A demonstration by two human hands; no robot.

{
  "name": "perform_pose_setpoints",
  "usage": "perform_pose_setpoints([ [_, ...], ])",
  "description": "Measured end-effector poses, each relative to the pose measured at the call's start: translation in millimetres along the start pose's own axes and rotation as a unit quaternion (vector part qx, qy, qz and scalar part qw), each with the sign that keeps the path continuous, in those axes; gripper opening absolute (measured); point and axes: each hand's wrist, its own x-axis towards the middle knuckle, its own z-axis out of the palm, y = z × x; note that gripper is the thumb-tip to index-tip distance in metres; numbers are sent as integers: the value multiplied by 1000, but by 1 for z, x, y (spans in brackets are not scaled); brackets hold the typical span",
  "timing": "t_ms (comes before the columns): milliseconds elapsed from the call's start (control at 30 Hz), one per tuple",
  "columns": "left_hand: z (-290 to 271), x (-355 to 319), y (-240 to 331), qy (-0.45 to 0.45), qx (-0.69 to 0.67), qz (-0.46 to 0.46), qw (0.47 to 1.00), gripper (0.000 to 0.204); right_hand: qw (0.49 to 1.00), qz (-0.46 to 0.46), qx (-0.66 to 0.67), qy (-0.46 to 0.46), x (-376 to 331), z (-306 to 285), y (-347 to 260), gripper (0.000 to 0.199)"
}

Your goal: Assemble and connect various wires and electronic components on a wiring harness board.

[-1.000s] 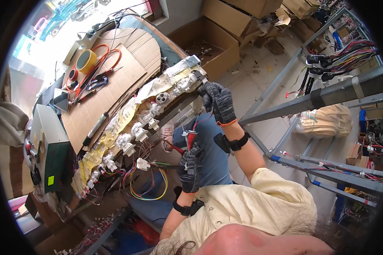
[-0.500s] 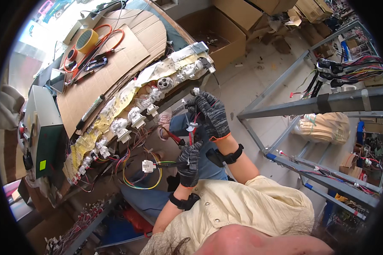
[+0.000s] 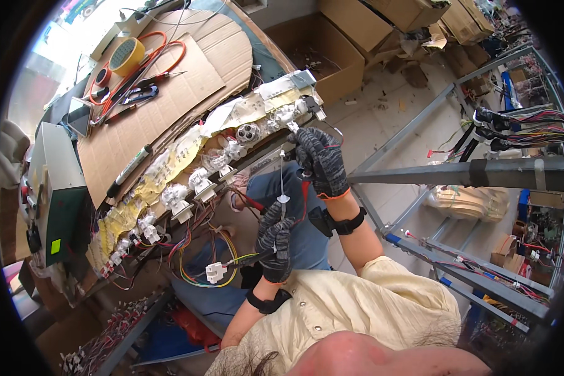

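Observation:
In dark grey gloves, both my hands are closed on one wire harness (image 3: pixel 306 199). My right hand (image 3: pixel 321 164) pinches a small white connector (image 3: pixel 292 127) at its fingertips, close to the far end of the row of fixed connectors; I cannot tell whether it touches them. My left hand (image 3: pixel 276 244) grips the harness lower down, nearer my body. Between the hands run red wires and a thin pale lead with a round white clip (image 3: pixel 283 199) and a small white plug (image 3: pixel 282 154). A larger white connector (image 3: pixel 215 272) hangs left of my left hand on several coloured wires.
A board (image 3: pixel 200 145) with yellowed tape and white connectors slants across the bench edge. Cardboard (image 3: pixel 169 81) bears a tape roll (image 3: pixel 126 56), tools and a marker (image 3: pixel 129 170). A green-sided box (image 3: pixel 62 188) stands left. Metal rack bars (image 3: pixel 457 174) and an open carton (image 3: pixel 313 53) lie right.
My right hand has moved slightly outward with the white connector, nearer the board's far end. The wires between the hands have spread, and the larger connector hangs a little lower. The view has shifted slightly.

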Motion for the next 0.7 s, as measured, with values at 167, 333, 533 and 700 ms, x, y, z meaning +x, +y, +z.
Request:
perform_pose_setpoints([
  [167,-6,2,4,-4,40,6,999,39,999,30,-11,-26,-1,4,-3,18],
  [333,0,4,2,12,24,-22,999,37,999,21,-27,12,-3,11,-10,16],
  [533,11,13,5,-1,91,10,996,37,950,-156,-248,-108,0,-17,1,21],
  [700,23,19,11,-21,123,-26,992,38,983,90,-13,-160,-2,-11,4,26],
])
